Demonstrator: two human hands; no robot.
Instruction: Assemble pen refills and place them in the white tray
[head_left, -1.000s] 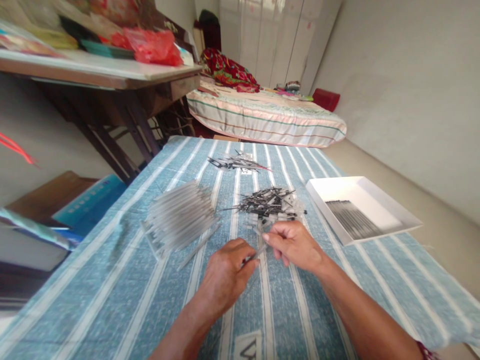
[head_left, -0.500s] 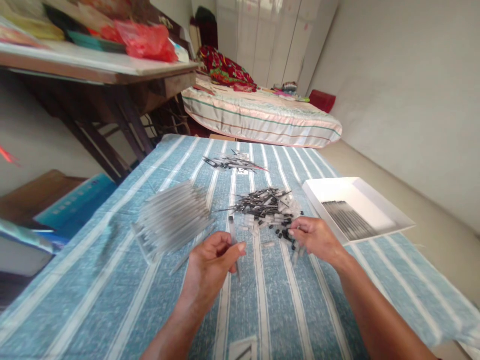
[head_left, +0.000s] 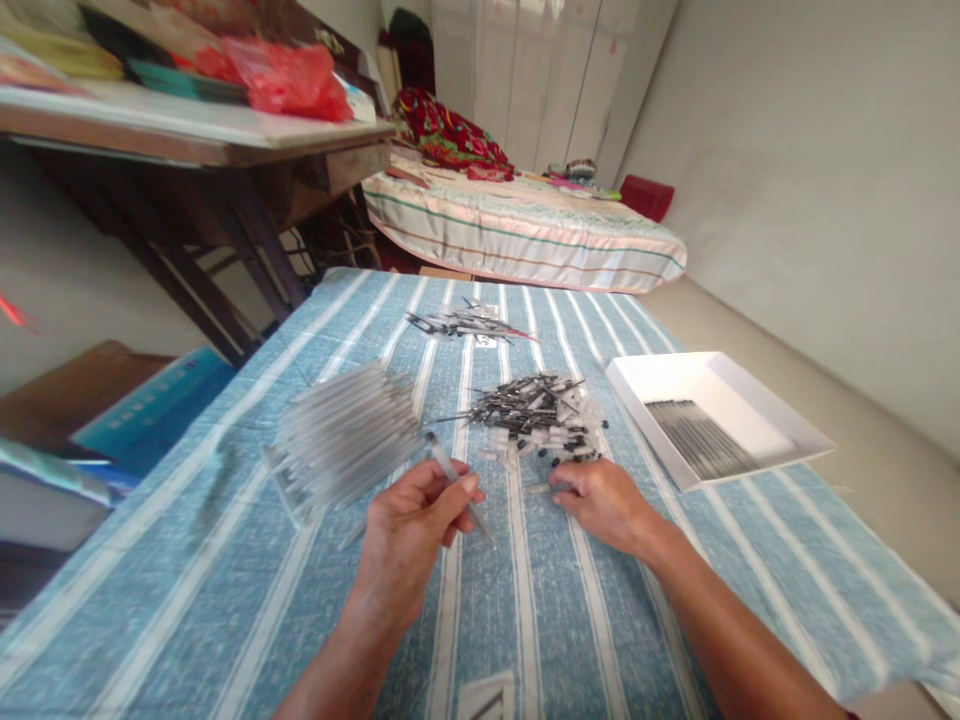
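My left hand (head_left: pixel 426 515) pinches a slim clear pen (head_left: pixel 445 462) with a dark upper end, tilted above the cloth. Nearer the right side, my right hand (head_left: pixel 604 505) has thumb and fingers closed at one end of a small clear pen cap (head_left: pixel 538 488) low over the cloth. Just beyond those fingers lies a heap of black and clear pen parts (head_left: pixel 529 408), with small black plugs along its near edge. Left of my left hand, many clear pen barrels (head_left: pixel 349 430) are stacked in a rack-like holder, somewhat blurred.
A white open box (head_left: pixel 757 400) on the right holds a row of dark-cored pens (head_left: pixel 697 440). Farther back lies a smaller pile of thin dark pieces (head_left: pixel 472 323). The table has a blue striped cloth (head_left: pixel 300 620). A bed (head_left: pixel 525 225) and a wooden desk (head_left: pixel 225 125) stand beyond.
My right hand has moved left and nearer, from the black plugs to the small clear cap. My left hand has shifted slightly left, and its pen leans more to the left.
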